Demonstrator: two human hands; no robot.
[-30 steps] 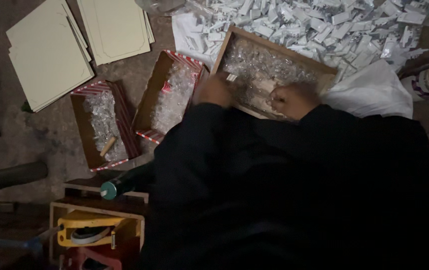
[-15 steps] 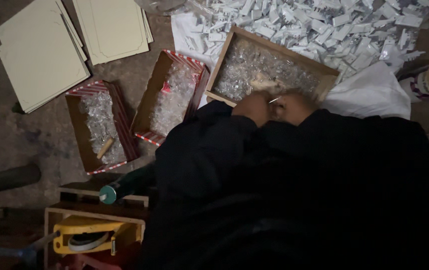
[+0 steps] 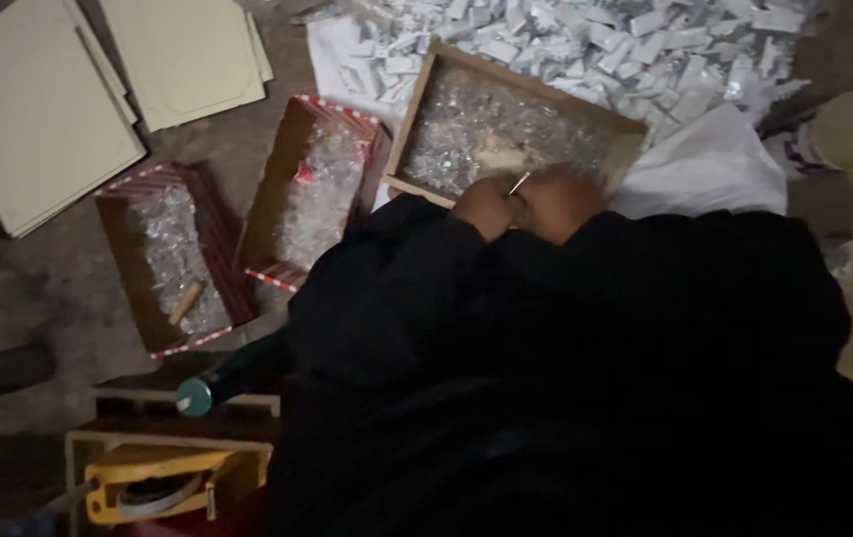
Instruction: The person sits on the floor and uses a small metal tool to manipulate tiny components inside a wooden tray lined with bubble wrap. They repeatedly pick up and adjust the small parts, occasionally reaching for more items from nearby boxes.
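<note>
At the near edge of the wooden tray (image 3: 417,129), seen from the head camera, both hands meet in front of the person's dark-clad body. The arms come up from the bottom of the frame in black sleeves (image 3: 417,268), bent inward so that the wrists close toward each other. The left hand (image 3: 484,207) is curled, fingers drawn together, and the right hand (image 3: 558,202) is curled likewise — the two touch or nearly touch at the fingertips. Between them a thin pale stick (image 3: 519,183) pokes up, slanted, pinched where the hands meet; which hand actually grips it I cannot tell, since the fingers are dim and bunched.

The tray holds a heap of small clear-wrapped pieces (image 3: 486,134), and the hands sit just at its near rim, over that heap's lower edge. Beyond the tray lies a wide scatter of small white pieces (image 3: 625,45) on the floor. A white bag (image 3: 705,169) lies just right of the hands.

To the left, two red-striped cardboard boxes (image 3: 322,189) hold more clear wrappings — one has a short wooden stick (image 3: 186,301) in it. Flat beige cardboard sheets (image 3: 39,109) lie farther left.
</note>
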